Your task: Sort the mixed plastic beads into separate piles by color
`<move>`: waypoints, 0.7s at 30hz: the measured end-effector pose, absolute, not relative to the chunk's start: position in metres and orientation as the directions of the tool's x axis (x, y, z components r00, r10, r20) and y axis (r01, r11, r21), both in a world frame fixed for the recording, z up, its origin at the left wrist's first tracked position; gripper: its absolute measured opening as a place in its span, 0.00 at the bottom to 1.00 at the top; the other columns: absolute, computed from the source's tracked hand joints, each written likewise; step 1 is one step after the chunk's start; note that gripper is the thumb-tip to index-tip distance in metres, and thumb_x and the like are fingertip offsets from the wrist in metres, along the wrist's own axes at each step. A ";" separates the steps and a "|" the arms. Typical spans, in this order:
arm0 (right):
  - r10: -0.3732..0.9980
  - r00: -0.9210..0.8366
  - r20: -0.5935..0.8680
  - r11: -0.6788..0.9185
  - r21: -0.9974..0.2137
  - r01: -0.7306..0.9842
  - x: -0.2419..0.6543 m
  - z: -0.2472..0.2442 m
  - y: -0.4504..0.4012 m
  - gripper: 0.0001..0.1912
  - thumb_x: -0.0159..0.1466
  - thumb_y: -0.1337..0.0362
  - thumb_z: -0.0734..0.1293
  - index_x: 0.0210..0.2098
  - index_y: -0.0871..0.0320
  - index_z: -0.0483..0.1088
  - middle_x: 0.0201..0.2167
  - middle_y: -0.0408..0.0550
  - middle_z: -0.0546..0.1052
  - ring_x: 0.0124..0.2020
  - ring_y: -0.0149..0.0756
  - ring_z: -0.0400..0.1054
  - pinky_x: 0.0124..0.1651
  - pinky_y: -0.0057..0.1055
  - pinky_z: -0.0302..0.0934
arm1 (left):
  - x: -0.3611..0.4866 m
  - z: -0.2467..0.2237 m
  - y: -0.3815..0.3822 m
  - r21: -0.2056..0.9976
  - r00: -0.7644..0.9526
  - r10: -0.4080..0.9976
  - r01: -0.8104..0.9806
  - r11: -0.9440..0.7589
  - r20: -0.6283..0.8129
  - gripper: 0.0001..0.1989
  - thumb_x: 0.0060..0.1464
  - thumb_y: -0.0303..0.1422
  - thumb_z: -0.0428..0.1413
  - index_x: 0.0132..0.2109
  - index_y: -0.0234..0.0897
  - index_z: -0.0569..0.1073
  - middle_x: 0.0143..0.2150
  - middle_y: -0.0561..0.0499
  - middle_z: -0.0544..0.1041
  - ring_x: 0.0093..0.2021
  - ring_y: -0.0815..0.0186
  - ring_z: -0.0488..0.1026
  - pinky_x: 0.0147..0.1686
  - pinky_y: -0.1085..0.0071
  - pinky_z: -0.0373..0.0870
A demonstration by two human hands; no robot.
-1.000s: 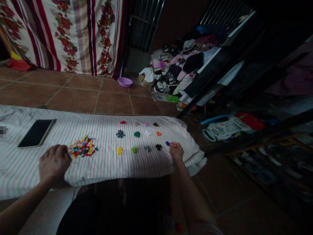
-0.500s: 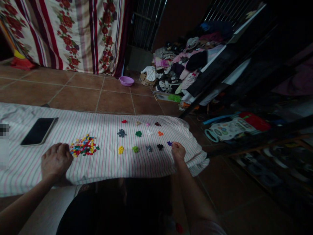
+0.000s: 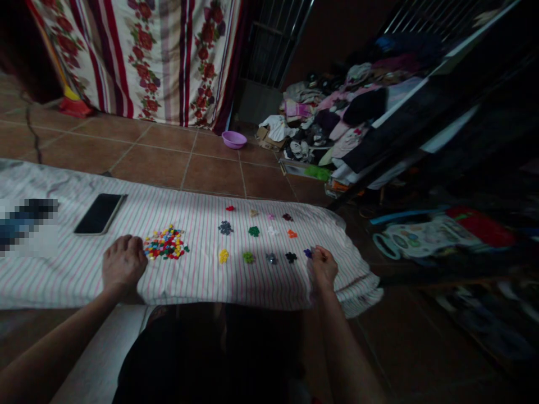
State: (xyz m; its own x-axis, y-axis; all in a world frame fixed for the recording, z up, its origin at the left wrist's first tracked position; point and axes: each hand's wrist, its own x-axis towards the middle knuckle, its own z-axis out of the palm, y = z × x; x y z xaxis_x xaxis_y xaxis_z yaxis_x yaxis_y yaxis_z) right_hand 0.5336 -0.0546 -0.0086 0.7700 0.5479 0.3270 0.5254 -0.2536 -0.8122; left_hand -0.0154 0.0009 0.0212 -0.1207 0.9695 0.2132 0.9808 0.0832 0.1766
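My left hand (image 3: 124, 262) rests on the striped cloth (image 3: 193, 286), against the left side of a mixed pile of small coloured beads or bricks (image 3: 167, 244). Its fingers are curled under, and what they hold, if anything, is hidden. At the right, my right hand (image 3: 324, 266) is closed in a pinch beside a small purple heap (image 3: 309, 253); I cannot make out what is between its fingertips. Small single-colour heaps lie in rows, among them yellow (image 3: 223, 256), lime green (image 3: 248, 257), black (image 3: 291, 257), orange (image 3: 292, 233) and dark grey (image 3: 226, 228).
A dark-screened phone (image 3: 100, 214) lies left of the mixed pile. Beyond the cloth, a purple basin (image 3: 234, 140) stands on the tiled floor. Clothes (image 3: 337, 112) are heaped at the back right, and a toy panel (image 3: 425, 234) lies to the right.
The view has shifted, so the cloth and its heaps appear farther right. My right hand stays by the purple heap with its fingers turned slightly. My left hand remains beside the mixed pile.
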 end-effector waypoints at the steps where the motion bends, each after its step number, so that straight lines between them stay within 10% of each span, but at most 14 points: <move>1: 0.561 0.764 0.319 -0.225 -0.830 0.511 0.522 -0.004 -0.050 0.26 0.56 0.47 0.62 0.41 0.62 0.78 0.37 0.57 0.80 0.37 0.45 0.73 0.47 0.44 0.66 | -0.017 0.018 0.002 0.181 -0.116 0.966 0.981 0.075 0.229 0.18 0.62 0.33 0.42 0.49 0.31 0.73 0.57 0.34 0.73 0.57 0.47 0.69 0.53 0.51 0.66; 10: 0.943 0.131 0.307 0.169 -0.778 0.605 0.337 0.007 -0.001 0.16 0.62 0.56 0.62 0.39 0.55 0.79 0.39 0.51 0.81 0.41 0.41 0.75 0.47 0.38 0.69 | -0.025 -0.010 0.012 0.103 -0.076 0.953 0.994 0.048 0.295 0.26 0.63 0.34 0.40 0.61 0.27 0.69 0.66 0.33 0.67 0.68 0.45 0.60 0.66 0.49 0.56; 15: 0.895 -0.341 0.288 0.443 -0.675 0.590 0.238 0.001 0.016 0.15 0.66 0.67 0.62 0.46 0.55 0.78 0.41 0.51 0.78 0.42 0.37 0.73 0.47 0.34 0.68 | -0.024 -0.011 0.014 0.110 -0.091 0.955 0.992 0.062 0.284 0.27 0.63 0.34 0.40 0.63 0.28 0.68 0.67 0.34 0.66 0.69 0.46 0.59 0.66 0.48 0.55; 21: 0.879 -0.443 0.178 0.464 -0.542 0.701 0.188 0.001 0.032 0.17 0.65 0.63 0.69 0.53 0.53 0.76 0.46 0.52 0.74 0.47 0.40 0.71 0.51 0.35 0.67 | -0.022 -0.011 0.014 0.111 -0.096 0.952 0.992 0.066 0.291 0.27 0.64 0.35 0.40 0.63 0.27 0.68 0.67 0.33 0.66 0.69 0.45 0.60 0.66 0.49 0.55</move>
